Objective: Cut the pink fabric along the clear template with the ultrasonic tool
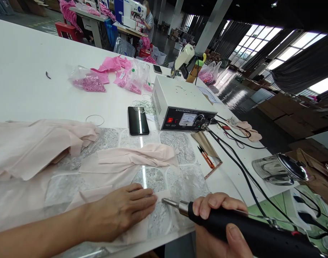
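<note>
Fabric (91, 195) hides partly beneath the left hand (123, 213).

Looked forward and down from a single head-worn camera, from close above the bare left hand (123, 213) and the bare right hand (210, 240). Caught the fingers (143, 205) at near range, low in view. Faced past the fingers across the flat white table (26, 82) to the boxy cream-and-black control unit (185, 95), then farther beyond, slanting the tall grey pillars (213, 25) through a sideways tilt.
</note>
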`<state>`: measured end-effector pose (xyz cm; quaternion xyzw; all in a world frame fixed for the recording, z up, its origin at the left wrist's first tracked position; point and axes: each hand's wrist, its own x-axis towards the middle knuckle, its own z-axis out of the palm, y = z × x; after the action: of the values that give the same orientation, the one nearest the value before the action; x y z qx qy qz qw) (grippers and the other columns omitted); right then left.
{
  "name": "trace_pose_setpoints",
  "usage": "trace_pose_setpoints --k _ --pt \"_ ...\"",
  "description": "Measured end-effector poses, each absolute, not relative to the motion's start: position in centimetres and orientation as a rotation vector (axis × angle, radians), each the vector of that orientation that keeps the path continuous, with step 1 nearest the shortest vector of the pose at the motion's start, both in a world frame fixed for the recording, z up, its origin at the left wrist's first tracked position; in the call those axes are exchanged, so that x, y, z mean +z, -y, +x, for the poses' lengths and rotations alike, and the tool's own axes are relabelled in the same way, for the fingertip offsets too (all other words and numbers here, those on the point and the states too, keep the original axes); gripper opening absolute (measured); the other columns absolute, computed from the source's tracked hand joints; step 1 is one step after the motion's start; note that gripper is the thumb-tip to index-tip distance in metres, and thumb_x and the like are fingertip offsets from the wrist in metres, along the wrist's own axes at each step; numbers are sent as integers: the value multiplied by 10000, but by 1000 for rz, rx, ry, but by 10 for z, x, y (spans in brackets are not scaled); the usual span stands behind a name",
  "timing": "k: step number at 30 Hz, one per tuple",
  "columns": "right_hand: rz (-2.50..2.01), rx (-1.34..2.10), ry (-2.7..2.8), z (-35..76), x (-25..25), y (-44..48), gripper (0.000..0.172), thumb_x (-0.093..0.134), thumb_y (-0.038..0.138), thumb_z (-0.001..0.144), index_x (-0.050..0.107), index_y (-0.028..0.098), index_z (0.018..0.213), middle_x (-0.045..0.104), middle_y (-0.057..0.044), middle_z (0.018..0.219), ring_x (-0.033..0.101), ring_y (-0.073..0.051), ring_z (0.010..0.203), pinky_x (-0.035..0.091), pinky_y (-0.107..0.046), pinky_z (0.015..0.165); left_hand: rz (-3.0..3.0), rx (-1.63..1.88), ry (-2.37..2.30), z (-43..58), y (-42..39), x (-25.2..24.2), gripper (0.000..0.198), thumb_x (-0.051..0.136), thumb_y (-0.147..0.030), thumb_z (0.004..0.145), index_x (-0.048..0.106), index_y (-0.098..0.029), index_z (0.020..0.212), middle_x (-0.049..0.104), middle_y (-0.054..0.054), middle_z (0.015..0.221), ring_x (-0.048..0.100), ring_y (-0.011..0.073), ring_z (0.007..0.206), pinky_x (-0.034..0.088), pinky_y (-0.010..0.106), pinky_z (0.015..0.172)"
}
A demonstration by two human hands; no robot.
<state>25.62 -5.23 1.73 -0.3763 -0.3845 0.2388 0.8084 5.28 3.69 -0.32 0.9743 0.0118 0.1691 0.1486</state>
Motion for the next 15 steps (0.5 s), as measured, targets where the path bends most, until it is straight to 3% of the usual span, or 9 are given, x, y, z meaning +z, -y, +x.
trace_pose_setpoints --k 15 --pt "-785 515 762 265 19 57 171 542 282 759 583 177 887 563 11 758 544 -98 515 482 -273 486 2868 485 0 50 -41 6 367 293 -143 1019 587 -80 1231 616 165 1282 595 272 1116 439 394 958"
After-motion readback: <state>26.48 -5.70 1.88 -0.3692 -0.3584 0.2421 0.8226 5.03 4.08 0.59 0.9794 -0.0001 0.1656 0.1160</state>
